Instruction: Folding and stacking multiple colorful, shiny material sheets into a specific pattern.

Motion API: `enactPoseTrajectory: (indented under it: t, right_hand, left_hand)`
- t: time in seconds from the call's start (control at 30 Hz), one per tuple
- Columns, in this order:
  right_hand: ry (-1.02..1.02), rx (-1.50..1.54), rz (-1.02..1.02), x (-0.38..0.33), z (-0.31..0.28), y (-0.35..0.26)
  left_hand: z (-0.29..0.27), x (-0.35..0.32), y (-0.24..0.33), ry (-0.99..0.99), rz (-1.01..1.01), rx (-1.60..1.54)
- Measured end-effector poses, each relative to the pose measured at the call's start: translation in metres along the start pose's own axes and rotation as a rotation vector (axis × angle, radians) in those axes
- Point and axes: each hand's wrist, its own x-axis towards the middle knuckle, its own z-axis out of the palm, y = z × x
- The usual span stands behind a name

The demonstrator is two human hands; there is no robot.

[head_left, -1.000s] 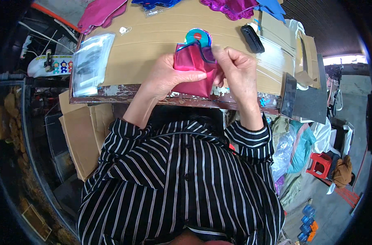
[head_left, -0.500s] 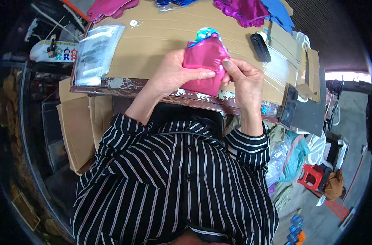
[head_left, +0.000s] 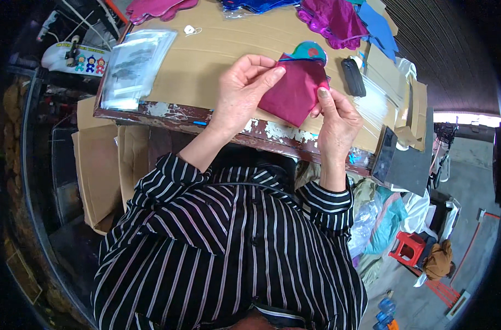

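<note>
Between my hands, over the table's near edge, is a folded piece of shiny magenta fabric [head_left: 292, 93] with a rounded, iridescent green-blue part showing at its top. My left hand [head_left: 242, 91] pinches its upper left corner between thumb and fingers. On the other side, my right hand [head_left: 338, 110] grips the right edge, thumb on top and fingers curled behind. The fabric hangs tilted, its lower corner toward me.
Cardboard [head_left: 206, 49] covers the worn table. Clear plastic bags [head_left: 135, 71] lie at left, near a white tag [head_left: 190, 30]. Pink fabric [head_left: 162, 8], blue pieces [head_left: 256, 5] and purple shiny fabric [head_left: 335, 22] lie at the far side. A black case [head_left: 353, 77] and a dark phone [head_left: 384, 151] are at right.
My left hand has shifted from the fabric's lower front to its upper left corner. The fabric has moved right and looks wider and flatter. My right hand stays on its right edge.
</note>
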Motion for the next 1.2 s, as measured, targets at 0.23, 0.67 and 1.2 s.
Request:
enactPoseTrajectory:
  t: [0.23,0.67,1.2]
  right_hand:
    - [0.009,0.022,-0.027,0.001,-0.001,0.006]
    - [-0.178,0.153,0.227,0.004,-0.021,0.001]
    - [-0.391,-0.134,0.373,0.040,-0.044,0.015]
  left_hand:
    - [-0.008,0.000,-0.008,-0.040,-0.051,-0.224]
    - [-0.021,-0.001,0.007,-0.091,-0.307,-0.173]
    - [-0.054,0.043,0.021,-0.509,-0.432,0.483]
